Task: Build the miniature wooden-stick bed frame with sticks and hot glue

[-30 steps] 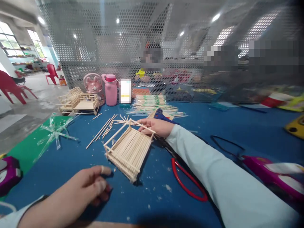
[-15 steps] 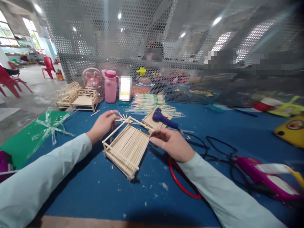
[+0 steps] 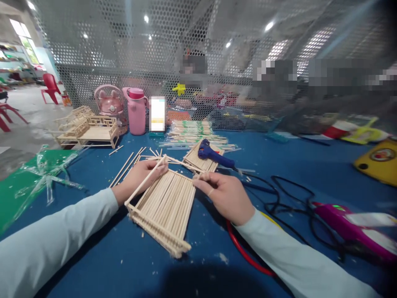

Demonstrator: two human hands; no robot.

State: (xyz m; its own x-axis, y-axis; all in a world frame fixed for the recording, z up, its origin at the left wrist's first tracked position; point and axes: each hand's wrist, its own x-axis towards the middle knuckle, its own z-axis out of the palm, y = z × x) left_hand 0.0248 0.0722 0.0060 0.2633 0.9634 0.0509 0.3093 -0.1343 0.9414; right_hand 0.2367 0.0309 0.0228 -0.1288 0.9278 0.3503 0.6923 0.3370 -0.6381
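Grip nearly closed on both hands. Left hand (image 3: 144,178) has fingers curled on the far-left corner of the pale wooden stick tray (image 3: 166,203), right hand (image 3: 231,196) pinches its far-right corner, thumb to fingertips. Tray sits slanted on the blue bench (image 3: 124,269), in front of the blue glue gun (image 3: 217,157). Vs half a second ago: left was off the tray, beside it; now touching. Right still at same corner.
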